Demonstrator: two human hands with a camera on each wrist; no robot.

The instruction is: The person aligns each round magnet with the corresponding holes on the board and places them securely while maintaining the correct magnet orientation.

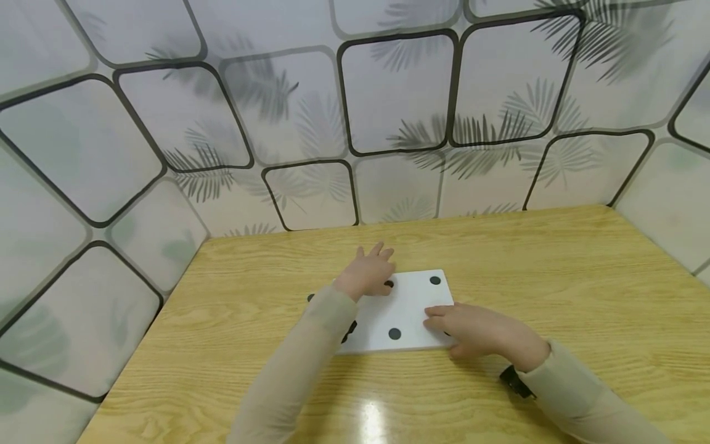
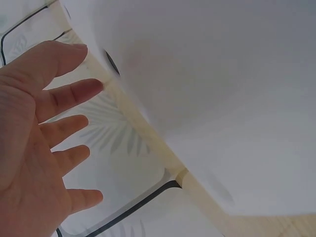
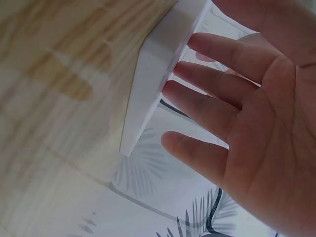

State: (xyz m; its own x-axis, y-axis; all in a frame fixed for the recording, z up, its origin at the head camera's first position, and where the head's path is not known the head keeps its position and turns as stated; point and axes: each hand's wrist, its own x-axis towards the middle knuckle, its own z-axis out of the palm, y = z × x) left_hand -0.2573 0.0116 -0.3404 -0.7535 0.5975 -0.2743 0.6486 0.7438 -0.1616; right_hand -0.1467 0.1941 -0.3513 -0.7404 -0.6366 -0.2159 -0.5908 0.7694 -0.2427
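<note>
A flat white rectangular slab with several round black spots lies on the wooden table. Over its back left part reaches my left hand, fingers spread and lightly bent. The left wrist view shows that hand's palm and fingertips beside the white surface, holding nothing. My right hand is at the slab's right end, its fingers extended over the top near the front corner. In the right wrist view these fingertips come right up to the slab's upper edge, and its pale side wall stands on the wood.
The light wooden table meets a wall covering printed with dark rounded frames and grey leaves at the back and sides. A dark object sits under my right sleeve at the wrist. Light reflects off the tabletop at the front.
</note>
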